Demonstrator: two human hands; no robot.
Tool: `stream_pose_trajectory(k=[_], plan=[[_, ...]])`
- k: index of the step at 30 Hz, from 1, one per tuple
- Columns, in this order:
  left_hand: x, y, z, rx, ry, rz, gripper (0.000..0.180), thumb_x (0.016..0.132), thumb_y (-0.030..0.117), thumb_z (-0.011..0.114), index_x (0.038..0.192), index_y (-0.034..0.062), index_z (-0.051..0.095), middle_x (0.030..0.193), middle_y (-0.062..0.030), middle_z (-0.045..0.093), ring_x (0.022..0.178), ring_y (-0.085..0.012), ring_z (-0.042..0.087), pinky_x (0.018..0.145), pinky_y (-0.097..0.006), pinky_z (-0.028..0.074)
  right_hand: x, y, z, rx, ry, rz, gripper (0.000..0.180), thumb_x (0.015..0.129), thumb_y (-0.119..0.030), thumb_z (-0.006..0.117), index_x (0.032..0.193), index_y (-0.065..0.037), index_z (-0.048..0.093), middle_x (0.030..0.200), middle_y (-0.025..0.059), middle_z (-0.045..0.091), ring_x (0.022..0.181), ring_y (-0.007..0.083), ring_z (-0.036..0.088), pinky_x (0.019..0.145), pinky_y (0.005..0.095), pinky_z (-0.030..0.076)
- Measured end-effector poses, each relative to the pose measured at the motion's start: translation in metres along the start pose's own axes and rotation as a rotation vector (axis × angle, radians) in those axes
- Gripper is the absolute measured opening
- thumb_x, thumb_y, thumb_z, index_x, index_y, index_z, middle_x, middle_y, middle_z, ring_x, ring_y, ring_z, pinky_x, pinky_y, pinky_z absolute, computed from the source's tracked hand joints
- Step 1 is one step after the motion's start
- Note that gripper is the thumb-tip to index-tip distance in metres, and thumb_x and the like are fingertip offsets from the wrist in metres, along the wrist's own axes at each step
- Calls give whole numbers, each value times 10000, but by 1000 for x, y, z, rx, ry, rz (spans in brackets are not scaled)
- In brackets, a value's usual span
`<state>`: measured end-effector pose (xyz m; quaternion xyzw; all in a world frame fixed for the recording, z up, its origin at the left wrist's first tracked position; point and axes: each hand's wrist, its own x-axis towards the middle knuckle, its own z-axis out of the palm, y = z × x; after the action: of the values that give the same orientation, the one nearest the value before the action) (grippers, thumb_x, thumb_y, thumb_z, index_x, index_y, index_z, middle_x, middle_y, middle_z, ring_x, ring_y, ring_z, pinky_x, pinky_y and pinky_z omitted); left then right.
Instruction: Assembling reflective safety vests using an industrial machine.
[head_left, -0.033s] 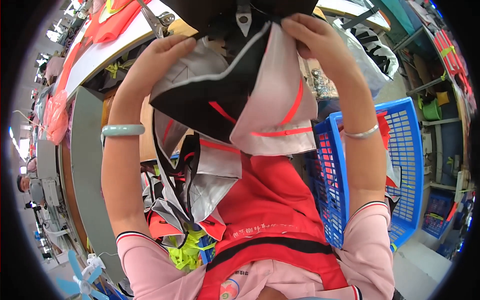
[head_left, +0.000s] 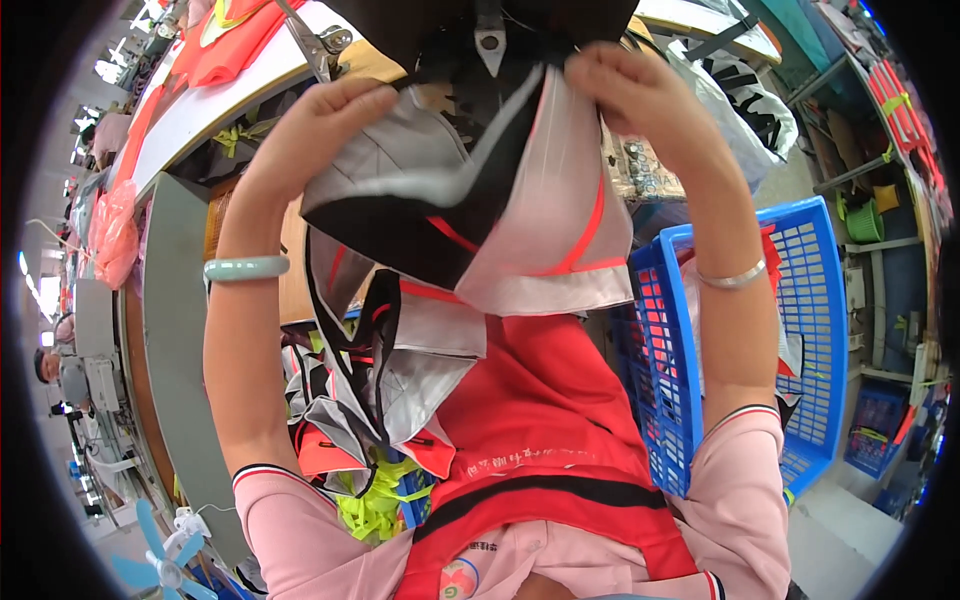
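Both my hands are raised close to the camera and grip one sewn garment piece (head_left: 480,210) of black, grey and pale pink fabric with thin red-orange stripes. My left hand (head_left: 320,130) pinches its upper left edge. My right hand (head_left: 640,90) grips its upper right corner. A pale green bangle (head_left: 245,267) circles my left wrist and a silver bangle (head_left: 730,278) my right. The fabric hangs down over my red apron (head_left: 540,400). Loose black straps dangle from it toward a heap of similar pieces (head_left: 350,420) at my lap.
A blue plastic basket (head_left: 800,330) stands at my right. A grey worktable edge (head_left: 170,350) runs along my left, with red and orange fabric (head_left: 215,45) on the white table beyond. Neon yellow strips (head_left: 375,505) lie below the heap. A small blue fan (head_left: 160,560) sits lower left; another person (head_left: 50,365) is far left.
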<state>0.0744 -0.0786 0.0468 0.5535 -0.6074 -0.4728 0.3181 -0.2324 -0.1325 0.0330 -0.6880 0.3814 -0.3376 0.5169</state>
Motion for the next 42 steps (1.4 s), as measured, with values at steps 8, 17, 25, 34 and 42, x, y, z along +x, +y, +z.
stream_pose_trajectory(k=[8, 17, 25, 34, 42], plan=[[-5, 24, 50, 349, -149, 190, 253, 931, 212, 599, 951, -35, 647, 772, 49, 594, 730, -18, 497, 670, -201, 433, -30, 5, 34, -316, 63, -154, 328, 870, -352, 664, 984, -44, 672, 742, -36, 598, 653, 49, 499, 565, 213, 393], [22, 4, 46, 276, -44, 115, 302, 889, 301, 630, 946, 8, 680, 769, -26, 636, 705, -79, 545, 672, -243, 455, 10, 29, 38, 156, -32, 17, 201, 912, -261, 631, 959, -66, 624, 729, -58, 503, 638, 32, 437, 604, 190, 361], [24, 11, 45, 196, 13, 40, 327, 895, 312, 639, 1005, 8, 687, 812, 5, 654, 722, -48, 572, 661, -209, 471, 27, 29, 31, 382, -110, 64, 157, 887, -220, 632, 965, -89, 667, 745, -68, 549, 658, 28, 484, 624, 186, 399], [28, 9, 44, 78, 24, 59, 370, 909, 300, 643, 1109, -11, 662, 924, -7, 678, 794, -53, 608, 729, -201, 493, 31, 34, 28, 490, -130, 18, 219, 929, -272, 618, 1053, -91, 632, 837, -31, 573, 710, 73, 521, 724, 216, 445], [11, 10, 48, 135, -84, 53, 331, 922, 286, 624, 1082, -1, 664, 880, 27, 655, 796, -14, 558, 734, -187, 466, -10, 9, -23, -479, 112, -122, 217, 907, -247, 615, 1019, -71, 673, 876, 42, 648, 763, 168, 619, 677, 323, 491]])
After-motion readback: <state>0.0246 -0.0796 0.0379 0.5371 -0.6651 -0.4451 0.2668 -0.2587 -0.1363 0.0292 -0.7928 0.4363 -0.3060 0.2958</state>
